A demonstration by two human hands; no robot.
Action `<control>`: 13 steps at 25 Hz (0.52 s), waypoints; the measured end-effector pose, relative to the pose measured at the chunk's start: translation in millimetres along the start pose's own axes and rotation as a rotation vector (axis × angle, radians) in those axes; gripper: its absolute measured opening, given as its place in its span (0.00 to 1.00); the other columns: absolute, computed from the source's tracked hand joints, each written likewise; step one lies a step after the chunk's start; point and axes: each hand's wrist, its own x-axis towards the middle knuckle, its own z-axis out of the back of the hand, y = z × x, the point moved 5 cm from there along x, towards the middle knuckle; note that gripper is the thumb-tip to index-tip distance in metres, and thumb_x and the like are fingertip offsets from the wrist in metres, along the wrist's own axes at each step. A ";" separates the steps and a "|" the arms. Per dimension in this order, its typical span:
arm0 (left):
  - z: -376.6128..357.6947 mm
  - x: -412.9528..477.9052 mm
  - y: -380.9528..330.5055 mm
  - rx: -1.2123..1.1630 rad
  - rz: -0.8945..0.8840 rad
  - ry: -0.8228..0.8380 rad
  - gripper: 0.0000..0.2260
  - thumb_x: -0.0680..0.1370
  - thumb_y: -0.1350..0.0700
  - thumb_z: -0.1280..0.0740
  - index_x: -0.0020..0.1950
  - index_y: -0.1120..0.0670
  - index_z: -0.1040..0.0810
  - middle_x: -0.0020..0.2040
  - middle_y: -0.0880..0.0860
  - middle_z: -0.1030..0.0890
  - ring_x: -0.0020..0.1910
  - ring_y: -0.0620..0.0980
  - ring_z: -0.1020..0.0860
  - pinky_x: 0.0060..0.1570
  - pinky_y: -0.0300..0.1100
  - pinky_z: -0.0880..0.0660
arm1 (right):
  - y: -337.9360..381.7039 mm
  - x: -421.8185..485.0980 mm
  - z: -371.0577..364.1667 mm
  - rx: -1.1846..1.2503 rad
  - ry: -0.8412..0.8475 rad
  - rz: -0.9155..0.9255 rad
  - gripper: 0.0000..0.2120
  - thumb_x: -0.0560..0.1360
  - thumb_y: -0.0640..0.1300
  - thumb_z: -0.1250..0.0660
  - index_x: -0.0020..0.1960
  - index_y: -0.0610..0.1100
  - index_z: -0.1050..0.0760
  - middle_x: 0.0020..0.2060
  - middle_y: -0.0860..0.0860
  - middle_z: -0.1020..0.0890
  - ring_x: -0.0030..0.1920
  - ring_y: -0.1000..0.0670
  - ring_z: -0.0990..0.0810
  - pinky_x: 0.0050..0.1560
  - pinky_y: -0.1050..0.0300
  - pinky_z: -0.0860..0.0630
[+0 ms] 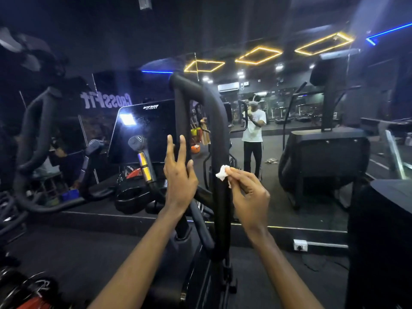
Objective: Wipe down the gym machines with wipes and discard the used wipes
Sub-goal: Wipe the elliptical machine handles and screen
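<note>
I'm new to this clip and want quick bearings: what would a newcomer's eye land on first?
At centre, the right hand pinches a crumpled white wipe against the black handle loop, while the left hand rests open on its other bar. Yellow diamond lights glow overhead, upper right.

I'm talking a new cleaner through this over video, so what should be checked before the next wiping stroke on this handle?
1. Wipe in hand: ok. The right hand pinches the white wipe at its fingertips.
2. Wipe on the machine: ok. It touches the right bar of the black handle loop.
3. Handle steadied: ok. The left hand rests against the loop's left bar, fingers straight.
4. Path up the bar: ok. Nothing sits on the bar above the wipe.
5. Wipe fit for more use: cannot tell. It is crumpled and too small to judge.
6. Somewhere to discard it: cannot tell. None is recognisable in view.
</note>
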 end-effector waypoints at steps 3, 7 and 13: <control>0.7 -5.7 1.7 0.011 -0.106 0.089 0.32 0.80 0.66 0.38 0.81 0.53 0.47 0.81 0.47 0.52 0.79 0.44 0.51 0.77 0.53 0.45 | -7.4 30.6 -4.6 0.065 -0.052 -0.109 0.12 0.75 0.33 0.28 0.54 0.46 0.15 0.48 0.56 0.14 0.49 0.59 0.16 0.53 0.62 0.20; 0.6 -4.5 6.9 -0.021 -0.101 0.151 0.32 0.82 0.64 0.39 0.81 0.53 0.50 0.81 0.44 0.53 0.80 0.45 0.53 0.77 0.54 0.45 | -4.3 23.4 -5.8 0.053 -0.018 -0.118 0.11 0.77 0.36 0.29 0.58 0.45 0.17 0.50 0.55 0.15 0.50 0.59 0.16 0.52 0.61 0.19; -2.5 -4.5 -4.0 -0.047 0.000 0.080 0.27 0.82 0.61 0.38 0.79 0.52 0.41 0.81 0.47 0.49 0.79 0.43 0.51 0.78 0.50 0.46 | 3.3 46.6 -5.4 0.021 -0.016 -0.022 0.07 0.76 0.39 0.28 0.53 0.45 0.15 0.52 0.55 0.15 0.53 0.57 0.17 0.55 0.57 0.20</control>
